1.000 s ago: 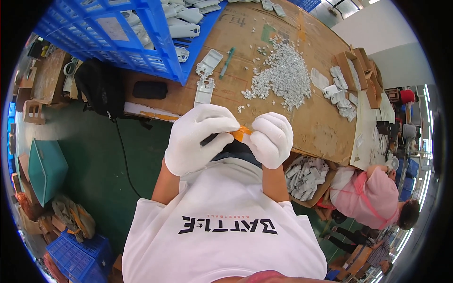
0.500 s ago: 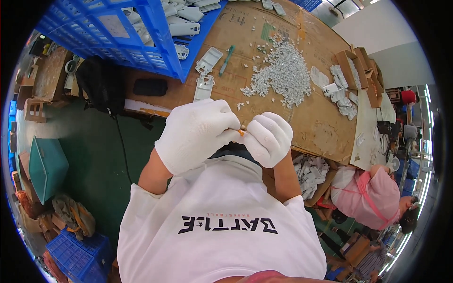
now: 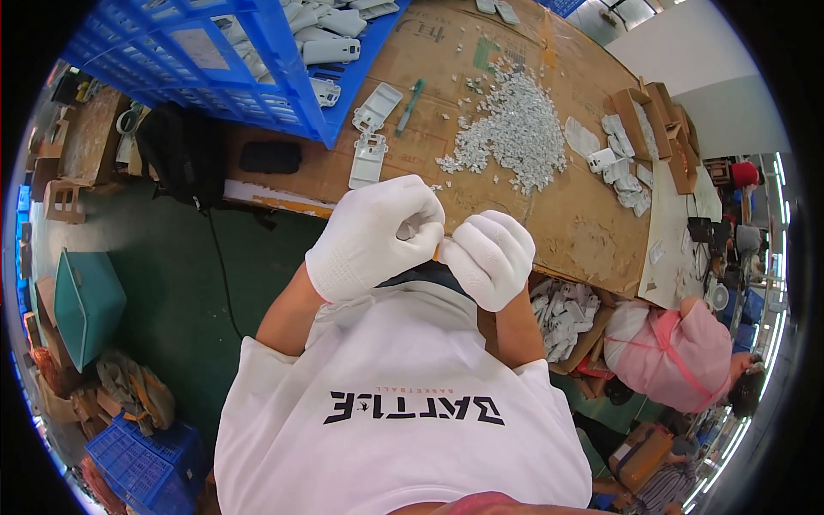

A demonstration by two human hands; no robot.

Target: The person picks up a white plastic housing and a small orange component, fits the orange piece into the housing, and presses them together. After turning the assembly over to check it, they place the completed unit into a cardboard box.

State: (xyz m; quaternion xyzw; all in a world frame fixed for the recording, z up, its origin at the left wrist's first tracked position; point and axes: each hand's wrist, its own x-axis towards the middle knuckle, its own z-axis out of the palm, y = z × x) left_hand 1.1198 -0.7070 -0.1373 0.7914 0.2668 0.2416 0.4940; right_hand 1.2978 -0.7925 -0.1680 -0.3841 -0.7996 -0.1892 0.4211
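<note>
A person in white gloves brings both hands together just in front of the near edge of a cardboard-covered table (image 3: 592, 245). The left hand (image 3: 375, 236) curls round with thumb and fingers pinched; the right hand (image 3: 489, 257) is folded nearly into a fist. Between their fingertips they grip a small orange piece (image 3: 437, 251), mostly hidden. On the table lie white plastic shells (image 3: 368, 161), a green pen (image 3: 410, 107) and a heap of tiny whitish parts (image 3: 511, 129).
</note>
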